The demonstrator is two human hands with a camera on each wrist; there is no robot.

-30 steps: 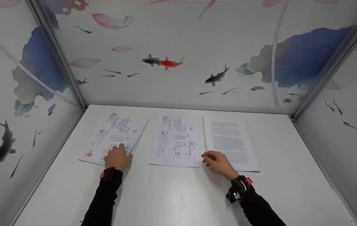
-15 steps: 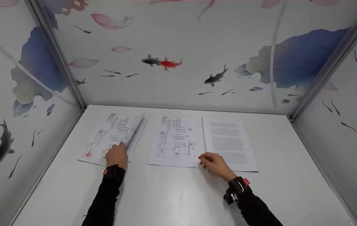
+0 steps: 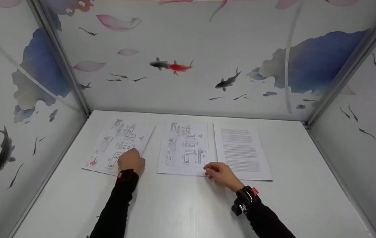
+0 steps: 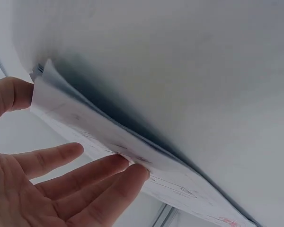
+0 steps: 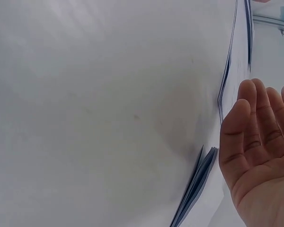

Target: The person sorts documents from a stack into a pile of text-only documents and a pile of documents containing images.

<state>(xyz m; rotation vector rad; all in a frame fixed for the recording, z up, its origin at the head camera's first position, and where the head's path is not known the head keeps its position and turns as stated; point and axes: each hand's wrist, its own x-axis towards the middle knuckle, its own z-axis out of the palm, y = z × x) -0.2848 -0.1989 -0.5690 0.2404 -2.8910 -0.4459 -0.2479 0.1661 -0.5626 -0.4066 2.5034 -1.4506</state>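
Note:
On the left of the white table lies a tilted stack of printed technical drawings (image 3: 106, 148), a red mark at its near left corner. My left hand (image 3: 131, 161) is over its near right corner. In the left wrist view straight fingertips (image 4: 137, 172) touch the top sheet, while the thumb meets the side edge by a slightly curled corner. My right hand (image 3: 222, 175), loosely curled and holding nothing, hovers between the near corner of the middle drawing sheets (image 3: 174, 148) and the text pages (image 3: 239, 145). Its palm faces inward in the right wrist view.
The white table (image 3: 181, 208) meets patterned walls at the back and both sides, with metal posts (image 3: 60, 62) at the corners. Black bands with devices (image 3: 247, 196) sit on the wrists below the hands.
Half a second ago the left stack's right edge was lifted; in the head view it now lies flatter. My left hand has moved right along the near edge, and my right hand slightly left.

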